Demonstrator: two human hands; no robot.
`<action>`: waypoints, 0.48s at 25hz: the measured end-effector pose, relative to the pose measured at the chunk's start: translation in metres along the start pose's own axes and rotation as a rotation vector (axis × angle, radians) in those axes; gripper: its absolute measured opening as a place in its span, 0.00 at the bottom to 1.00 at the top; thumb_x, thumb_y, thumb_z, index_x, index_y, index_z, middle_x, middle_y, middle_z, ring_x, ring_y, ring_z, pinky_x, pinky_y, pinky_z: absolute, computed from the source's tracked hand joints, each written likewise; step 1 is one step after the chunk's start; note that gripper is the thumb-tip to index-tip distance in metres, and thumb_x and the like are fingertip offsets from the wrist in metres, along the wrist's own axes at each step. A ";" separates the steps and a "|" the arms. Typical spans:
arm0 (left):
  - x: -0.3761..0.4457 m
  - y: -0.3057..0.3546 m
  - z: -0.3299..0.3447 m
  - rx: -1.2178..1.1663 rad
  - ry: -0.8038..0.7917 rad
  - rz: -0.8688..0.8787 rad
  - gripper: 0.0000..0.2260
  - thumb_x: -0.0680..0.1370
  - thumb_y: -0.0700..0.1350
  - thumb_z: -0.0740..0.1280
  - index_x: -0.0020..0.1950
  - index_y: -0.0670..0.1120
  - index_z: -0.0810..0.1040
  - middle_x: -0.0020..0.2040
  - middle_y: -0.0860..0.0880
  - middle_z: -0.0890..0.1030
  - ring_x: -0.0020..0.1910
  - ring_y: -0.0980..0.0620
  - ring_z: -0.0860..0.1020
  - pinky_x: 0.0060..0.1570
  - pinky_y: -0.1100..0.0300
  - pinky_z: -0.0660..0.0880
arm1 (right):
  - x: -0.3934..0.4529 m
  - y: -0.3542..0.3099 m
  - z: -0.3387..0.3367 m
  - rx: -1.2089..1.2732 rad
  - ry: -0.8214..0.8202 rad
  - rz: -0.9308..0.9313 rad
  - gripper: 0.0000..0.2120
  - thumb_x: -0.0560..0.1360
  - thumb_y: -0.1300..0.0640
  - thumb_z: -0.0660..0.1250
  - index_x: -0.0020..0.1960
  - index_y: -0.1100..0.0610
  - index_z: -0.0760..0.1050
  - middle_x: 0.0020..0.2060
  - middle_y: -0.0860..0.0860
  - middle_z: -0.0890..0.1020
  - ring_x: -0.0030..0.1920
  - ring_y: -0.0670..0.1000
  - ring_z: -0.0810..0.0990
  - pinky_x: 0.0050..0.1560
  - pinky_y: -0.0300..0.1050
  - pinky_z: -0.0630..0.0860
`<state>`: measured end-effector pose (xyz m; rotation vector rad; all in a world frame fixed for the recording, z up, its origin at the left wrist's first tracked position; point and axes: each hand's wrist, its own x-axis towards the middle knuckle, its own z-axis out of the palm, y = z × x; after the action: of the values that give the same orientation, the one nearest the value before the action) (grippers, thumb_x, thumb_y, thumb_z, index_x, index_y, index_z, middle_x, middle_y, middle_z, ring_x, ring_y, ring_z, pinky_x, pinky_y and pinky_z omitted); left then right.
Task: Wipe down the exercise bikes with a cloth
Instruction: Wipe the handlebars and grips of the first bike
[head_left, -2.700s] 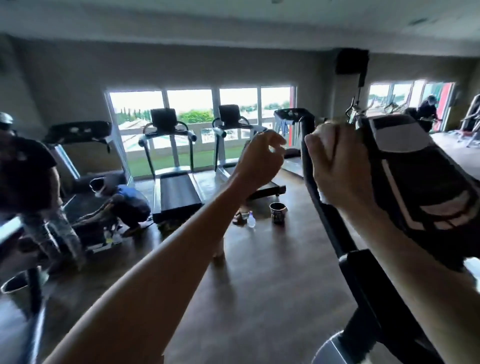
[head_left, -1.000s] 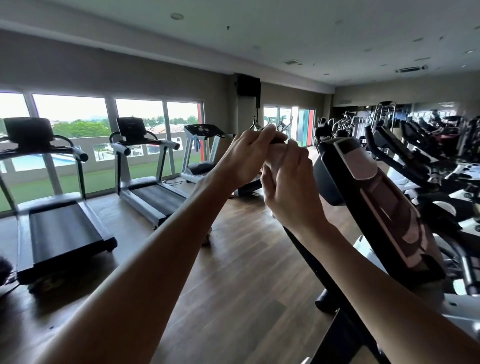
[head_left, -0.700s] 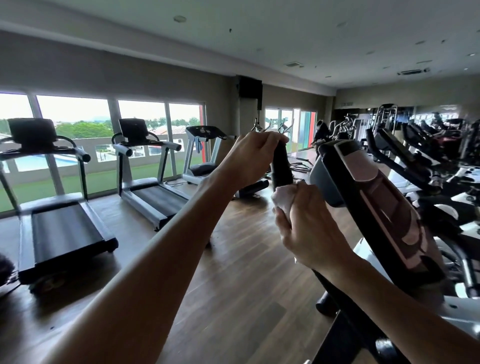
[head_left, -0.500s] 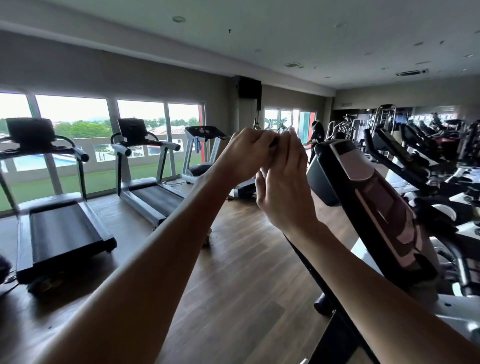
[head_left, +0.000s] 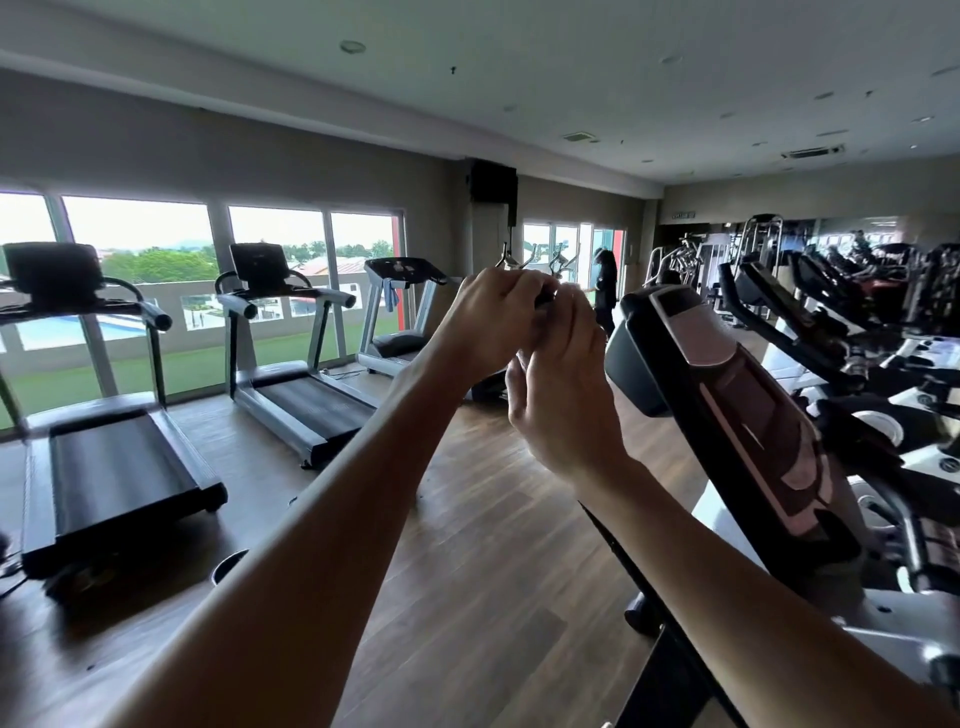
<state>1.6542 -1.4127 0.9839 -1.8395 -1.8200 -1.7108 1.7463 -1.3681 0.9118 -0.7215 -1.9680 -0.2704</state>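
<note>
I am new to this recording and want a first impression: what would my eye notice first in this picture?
First, the two bare forearms reaching to the centre, where the left hand grips the top of a black handlebar and the right hand wraps it just below. Next, the black tilted bike console at the right. Then three grey-and-black treadmills before the bright windows at the left.

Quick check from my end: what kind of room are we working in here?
A gym, most likely a commercial or club fitness room. Treadmills line the windows on the left, a row of exercise machines runs along the right, and a machine console stands beside the raised hands.
</note>
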 end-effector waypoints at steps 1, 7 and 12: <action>0.000 0.001 -0.001 0.007 0.001 0.002 0.21 0.76 0.52 0.57 0.50 0.45 0.87 0.46 0.47 0.87 0.51 0.48 0.83 0.58 0.49 0.78 | -0.008 0.003 -0.003 0.019 0.006 -0.039 0.29 0.82 0.53 0.54 0.77 0.69 0.57 0.73 0.69 0.63 0.74 0.65 0.63 0.77 0.54 0.61; -0.003 0.002 -0.001 0.000 0.000 -0.006 0.22 0.75 0.54 0.56 0.57 0.48 0.87 0.52 0.48 0.86 0.55 0.51 0.81 0.63 0.53 0.75 | -0.072 0.032 -0.016 0.019 -0.117 -0.030 0.32 0.78 0.49 0.61 0.73 0.71 0.63 0.58 0.65 0.76 0.53 0.63 0.79 0.49 0.55 0.83; -0.003 0.003 -0.001 -0.035 -0.022 -0.009 0.21 0.75 0.52 0.58 0.57 0.47 0.87 0.53 0.51 0.87 0.56 0.53 0.82 0.63 0.50 0.76 | 0.002 0.004 -0.002 -0.005 -0.010 -0.042 0.30 0.81 0.51 0.52 0.75 0.71 0.60 0.74 0.72 0.61 0.75 0.68 0.63 0.76 0.57 0.62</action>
<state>1.6563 -1.4164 0.9847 -1.8729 -1.8205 -1.7442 1.7499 -1.3651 0.9142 -0.6861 -1.9944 -0.2978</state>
